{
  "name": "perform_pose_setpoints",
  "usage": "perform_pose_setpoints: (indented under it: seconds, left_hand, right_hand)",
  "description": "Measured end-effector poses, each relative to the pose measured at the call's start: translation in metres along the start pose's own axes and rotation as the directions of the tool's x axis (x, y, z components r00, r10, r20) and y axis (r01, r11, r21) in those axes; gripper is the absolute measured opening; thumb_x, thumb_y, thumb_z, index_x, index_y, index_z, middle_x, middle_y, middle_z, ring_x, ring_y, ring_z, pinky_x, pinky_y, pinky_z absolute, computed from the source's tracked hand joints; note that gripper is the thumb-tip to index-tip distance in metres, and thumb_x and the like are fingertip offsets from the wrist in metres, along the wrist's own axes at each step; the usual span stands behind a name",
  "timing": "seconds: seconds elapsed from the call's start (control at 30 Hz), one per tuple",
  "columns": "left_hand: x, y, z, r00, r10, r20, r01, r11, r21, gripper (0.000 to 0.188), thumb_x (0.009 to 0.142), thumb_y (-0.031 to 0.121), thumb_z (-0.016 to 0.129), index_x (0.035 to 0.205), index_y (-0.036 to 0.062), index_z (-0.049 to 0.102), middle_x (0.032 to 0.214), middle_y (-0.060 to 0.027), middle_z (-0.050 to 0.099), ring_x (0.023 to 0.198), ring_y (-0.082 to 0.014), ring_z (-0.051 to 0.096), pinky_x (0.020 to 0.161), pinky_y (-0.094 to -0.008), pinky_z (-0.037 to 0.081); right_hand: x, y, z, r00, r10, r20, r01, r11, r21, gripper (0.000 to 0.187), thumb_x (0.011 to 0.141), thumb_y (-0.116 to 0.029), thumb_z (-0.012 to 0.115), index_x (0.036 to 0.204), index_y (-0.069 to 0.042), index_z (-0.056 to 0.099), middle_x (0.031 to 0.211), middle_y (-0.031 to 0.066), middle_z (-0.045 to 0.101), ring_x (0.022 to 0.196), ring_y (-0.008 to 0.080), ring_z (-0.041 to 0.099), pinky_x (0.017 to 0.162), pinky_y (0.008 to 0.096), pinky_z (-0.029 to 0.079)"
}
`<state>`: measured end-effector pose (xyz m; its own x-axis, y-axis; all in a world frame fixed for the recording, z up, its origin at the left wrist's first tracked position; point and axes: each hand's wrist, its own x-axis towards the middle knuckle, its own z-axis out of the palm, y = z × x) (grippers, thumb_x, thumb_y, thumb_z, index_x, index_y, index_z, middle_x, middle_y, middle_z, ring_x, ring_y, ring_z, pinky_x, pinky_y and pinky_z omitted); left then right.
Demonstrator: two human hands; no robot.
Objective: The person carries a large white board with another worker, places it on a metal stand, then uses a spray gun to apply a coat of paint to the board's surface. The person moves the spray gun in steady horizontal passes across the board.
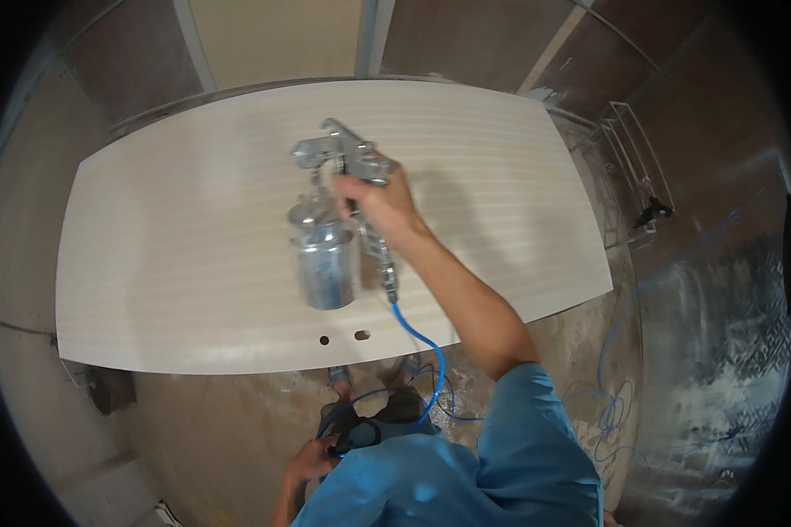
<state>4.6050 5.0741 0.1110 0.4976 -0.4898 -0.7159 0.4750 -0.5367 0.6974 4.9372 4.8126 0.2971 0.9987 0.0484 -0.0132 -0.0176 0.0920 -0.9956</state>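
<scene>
My right hand [380, 204] is wrapped round the grip of a metal spray gun [347, 154], held above a large cream-white door panel [193, 237]. A silver paint cup [325, 268] hangs below the gun, and its nozzle head points left. From the bottom of the grip a blue air hose [431, 342] runs down over the panel's near edge. Low beside my waist, my left hand [309, 460] is closed, its fingers partly hidden next to a black object [358, 436]. What it holds I cannot make out; part of the hose passes close by.
The panel has a round hole [324, 340] and an oval slot [362, 335] along its near edge. More blue hose [611, 413] lies coiled on the floor at right. A wire rack [637, 162] stands beyond the panel's right end. Walls [466, 39] enclose the far side.
</scene>
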Motion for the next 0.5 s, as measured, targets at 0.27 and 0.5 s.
perform_pose_setpoints:
  seconds: [0.27,0.5]
  left_hand:
    - [0.032,0.011,0.041,0.994,0.009,0.109,-0.001,0.997,-0.071,0.046,0.075,0.016,0.078,0.118,0.005,0.07,0.102,-0.0143,0.075,0.09,-0.0183,0.07,0.081,-0.0335,0.053]
    - [0.079,0.066,0.107,0.973,0.162,0.166,-0.191,0.967,0.172,0.049,0.078,0.03,0.079,0.12,0.0084,0.068,0.099,-0.0162,0.074,0.087,-0.0309,0.071,0.079,-0.0375,0.053]
  right_hand:
    - [-0.035,-0.009,-0.116,0.983,0.027,-0.181,-0.053,0.989,-0.141,0.003,0.086,-0.002,0.064,0.085,-0.002,0.061,0.061,0.0045,0.059,0.056,0.0139,0.054,0.062,0.0312,0.045]
    - [-0.078,-0.011,-0.368,0.835,-0.229,-0.501,-0.051,0.874,-0.484,0.004,0.089,-0.003,0.064,0.093,-0.001,0.063,0.068,0.0002,0.059,0.058,0.0075,0.055,0.051,0.0254,0.044]
